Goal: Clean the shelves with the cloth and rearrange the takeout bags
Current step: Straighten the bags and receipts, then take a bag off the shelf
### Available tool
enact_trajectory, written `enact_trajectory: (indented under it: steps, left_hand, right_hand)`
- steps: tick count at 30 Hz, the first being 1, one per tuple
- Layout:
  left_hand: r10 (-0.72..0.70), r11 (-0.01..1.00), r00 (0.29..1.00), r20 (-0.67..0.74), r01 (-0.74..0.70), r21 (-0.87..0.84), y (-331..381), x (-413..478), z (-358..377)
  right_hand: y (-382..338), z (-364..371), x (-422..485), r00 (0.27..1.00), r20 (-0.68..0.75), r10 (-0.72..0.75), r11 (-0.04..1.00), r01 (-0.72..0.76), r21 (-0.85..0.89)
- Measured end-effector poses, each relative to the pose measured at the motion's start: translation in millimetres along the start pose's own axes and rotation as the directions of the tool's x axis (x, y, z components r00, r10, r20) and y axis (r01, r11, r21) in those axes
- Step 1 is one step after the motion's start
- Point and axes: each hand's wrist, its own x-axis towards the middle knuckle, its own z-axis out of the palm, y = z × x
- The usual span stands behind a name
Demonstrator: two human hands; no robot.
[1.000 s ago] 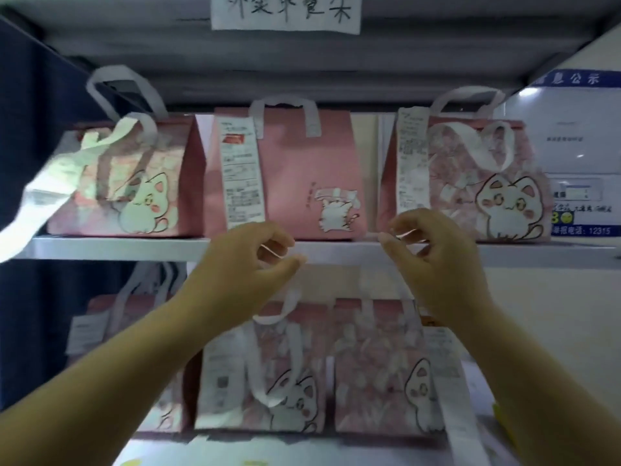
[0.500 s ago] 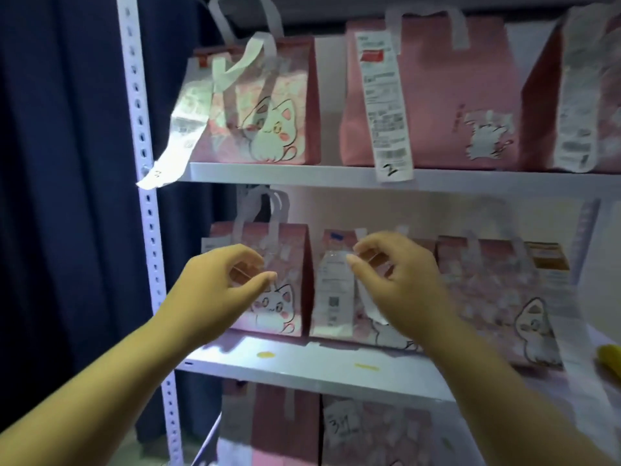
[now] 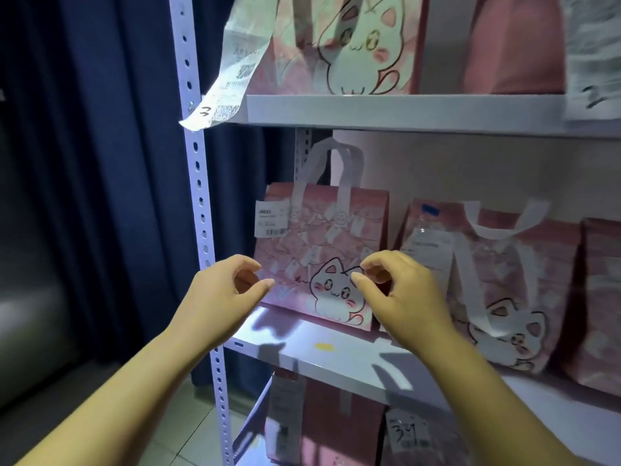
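A pink takeout bag with a white cat print (image 3: pixel 322 237) stands upright at the left end of the white middle shelf (image 3: pixel 336 364), its white handles up and a label on its upper left corner. My left hand (image 3: pixel 221 297) hovers in front of the bag's lower left corner. My right hand (image 3: pixel 400 290) hovers in front of its lower right. Both hands have loosely curved fingers with thumb and forefinger apart, and they hold nothing. A second cat bag (image 3: pixel 504 297) stands right of it. No cloth is in view.
The upper shelf (image 3: pixel 403 111) carries another cat bag (image 3: pixel 353 45) with a long receipt (image 3: pixel 232 72) hanging past the perforated white post (image 3: pixel 198 196). More pink bags (image 3: pixel 319 432) stand on the shelf below. A dark blue curtain (image 3: pixel 100 163) hangs at left. A small yellow spot (image 3: pixel 324 347) marks the middle shelf.
My view has dropped from the top shelf to the middle one and swung left. Both hands came down and now flank the leftmost bag, still holding nothing.
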Motion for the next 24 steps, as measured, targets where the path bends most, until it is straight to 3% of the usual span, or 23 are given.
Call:
enact_trajectory:
  steps: [7,11,13,18,24]
  left_hand:
    - [-0.029,1.000,1.000,-0.001,0.029,0.009,-24.4,45.1,40.4]
    - [-0.058,0.991,0.998,0.009,0.058,-0.123,-30.3,68.2,54.1]
    - [-0.055,0.993,0.998,0.009,0.056,-0.104,-35.0,80.5,60.3]
    - [-0.212,0.974,0.972,0.105,0.219,-0.061,-42.8,102.3,70.8]
    - [-0.123,0.970,0.977,0.175,0.155,-0.186,-49.3,102.5,70.7]
  right_hand:
    - [16.5,29.7,24.9,0.989,-0.064,0.136,0.982,-0.144,-0.125]
    - [14.8,37.9,33.3,0.959,-0.025,0.283,0.944,-0.283,-0.173]
    - [14.0,40.0,36.0,0.940,-0.003,0.341,0.915,-0.332,-0.227]
    - [8.8,46.5,36.6,0.864,-0.017,0.504,0.819,-0.484,-0.309]
    - [2.4,50.4,37.0,0.862,-0.033,0.505,0.823,-0.493,-0.283]
